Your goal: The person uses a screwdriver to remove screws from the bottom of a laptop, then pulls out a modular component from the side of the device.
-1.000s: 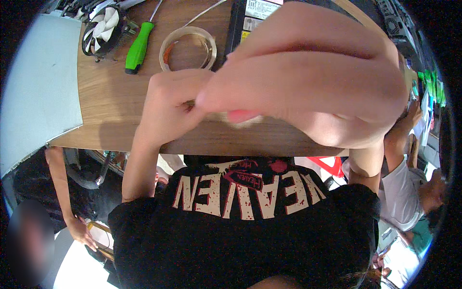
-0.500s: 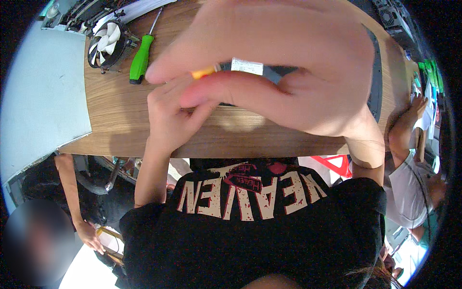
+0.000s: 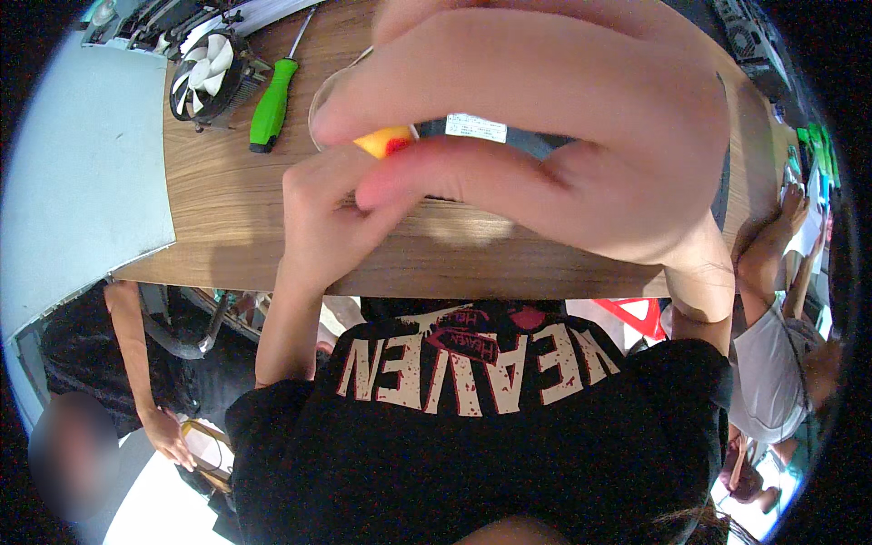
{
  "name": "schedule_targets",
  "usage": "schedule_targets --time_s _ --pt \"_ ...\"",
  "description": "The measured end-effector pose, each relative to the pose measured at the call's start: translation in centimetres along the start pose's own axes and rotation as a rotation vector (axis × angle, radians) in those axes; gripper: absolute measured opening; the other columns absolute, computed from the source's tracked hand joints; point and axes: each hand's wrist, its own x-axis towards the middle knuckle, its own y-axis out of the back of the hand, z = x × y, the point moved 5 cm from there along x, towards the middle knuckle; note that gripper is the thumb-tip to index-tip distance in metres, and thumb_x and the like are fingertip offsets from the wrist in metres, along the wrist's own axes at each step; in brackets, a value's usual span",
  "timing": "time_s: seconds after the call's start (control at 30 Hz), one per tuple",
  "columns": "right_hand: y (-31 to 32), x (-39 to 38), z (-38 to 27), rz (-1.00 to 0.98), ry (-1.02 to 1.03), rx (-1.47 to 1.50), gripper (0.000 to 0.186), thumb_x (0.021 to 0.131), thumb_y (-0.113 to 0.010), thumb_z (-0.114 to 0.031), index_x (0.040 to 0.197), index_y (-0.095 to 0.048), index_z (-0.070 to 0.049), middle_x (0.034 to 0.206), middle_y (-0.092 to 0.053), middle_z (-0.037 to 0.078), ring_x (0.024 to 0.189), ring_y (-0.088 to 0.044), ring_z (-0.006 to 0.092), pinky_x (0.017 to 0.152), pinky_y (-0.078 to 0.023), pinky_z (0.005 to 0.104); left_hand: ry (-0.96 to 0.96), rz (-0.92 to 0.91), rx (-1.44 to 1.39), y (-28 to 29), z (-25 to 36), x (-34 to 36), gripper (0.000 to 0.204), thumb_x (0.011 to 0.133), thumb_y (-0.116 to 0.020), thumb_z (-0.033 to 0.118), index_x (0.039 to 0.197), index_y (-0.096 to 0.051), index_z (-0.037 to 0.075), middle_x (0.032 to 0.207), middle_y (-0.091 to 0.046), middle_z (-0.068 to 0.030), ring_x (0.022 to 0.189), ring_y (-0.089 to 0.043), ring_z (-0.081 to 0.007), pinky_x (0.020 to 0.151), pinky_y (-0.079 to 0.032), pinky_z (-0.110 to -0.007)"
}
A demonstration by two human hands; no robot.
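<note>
My right hand point(image 3: 581, 109) is very close to the camera and covers much of the middle. Its thumb and forefinger pinch around a small yellow thing with a red patch point(image 3: 380, 143); most of it is hidden, and its kind does not show. Just below and behind the right fingertips, my left hand point(image 3: 327, 218) has its fingers curled closed against the same spot. What the left fingers hold is hidden. A thin pale curved line point(image 3: 313, 104) runs beside the right forefinger. Under the hands lies a dark flat panel with a white printed label point(image 3: 477, 128), mostly covered.
A processor cooler with a white fan point(image 3: 205, 71) and a green-handled screwdriver point(image 3: 271, 116) lie at the far left of the wooden table point(image 3: 218, 209). Metal computer parts point(image 3: 745, 41) line the far right. People's arms point(image 3: 132, 345) show at both sides.
Both hands have shifted slightly right in the picture. More of the yellow and red thing shows between my fingers, and the pale curved line has come into sight.
</note>
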Motion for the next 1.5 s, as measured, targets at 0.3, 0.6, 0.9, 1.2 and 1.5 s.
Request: schedule_targets --time_s 0.3,0.6,0.9,1.2,1.5 --pt "0.1 0.0 0.2 -0.001 -0.007 -0.003 0.023 0.085 -0.062 -0.002 0.107 -0.059 0.001 0.099 -0.064 0.022 0.089 -0.065 0.0330 0.076 -0.053 0.0387 -0.013 -0.057 -0.015 0.3 0.5 0.3 0.020 0.073 -0.078 0.014 0.087 -0.070 0.003 0.084 -0.070 -0.0121 0.078 -0.069 -0.0276 0.069 -0.053 -0.033" --pt "0.8 -0.9 0.2 0.003 -0.015 -0.006 0.024 0.085 -0.062 -0.002 0.108 -0.058 0.001 0.099 -0.064 0.022 0.089 -0.065 0.0330 0.077 -0.054 0.0389 -0.069 0.018 0.059 0.3 -0.2 -0.1 0.026 0.064 -0.080 0.016 0.085 -0.069 0.004 0.081 -0.068 -0.0133 0.073 -0.067 -0.0297 0.066 -0.052 -0.032" --pt "0.2 -0.5 0.0 0.004 -0.014 -0.004 0.024 0.085 -0.062 -0.001 0.109 -0.058 0.001 0.100 -0.064 0.022 0.090 -0.065 0.0330 0.077 -0.054 0.0390 -0.002 0.019 0.012 0.0 0.4 0.3 0.024 0.068 -0.081 0.016 0.087 -0.070 0.005 0.082 -0.069 -0.0113 0.075 -0.068 -0.0271 0.068 -0.051 -0.032" --pt "-0.1 -0.1 -0.2 0.005 -0.022 -0.001 0.025 0.085 -0.062 -0.001 0.109 -0.057 0.001 0.100 -0.064 0.022 0.090 -0.065 0.0330 0.077 -0.054 0.0391 -0.078 -0.052 0.071 0.3 -0.3 0.0 0.026 0.071 -0.078 0.017 0.094 -0.072 0.007 0.091 -0.070 -0.0128 0.085 -0.069 -0.0271 0.076 -0.053 -0.032" --pt "0.5 -1.1 0.0 0.002 -0.035 -0.003 0.026 0.085 -0.062 -0.001 0.110 -0.057 0.001 0.100 -0.064 0.022 0.090 -0.065 0.0330 0.078 -0.054 0.0393 -0.065 -0.028 -0.064 -0.1 -0.6 -0.2 0.033 0.064 -0.080 0.022 0.089 -0.068 0.004 0.085 -0.067 -0.0132 0.078 -0.066 -0.0314 0.070 -0.051 -0.034"
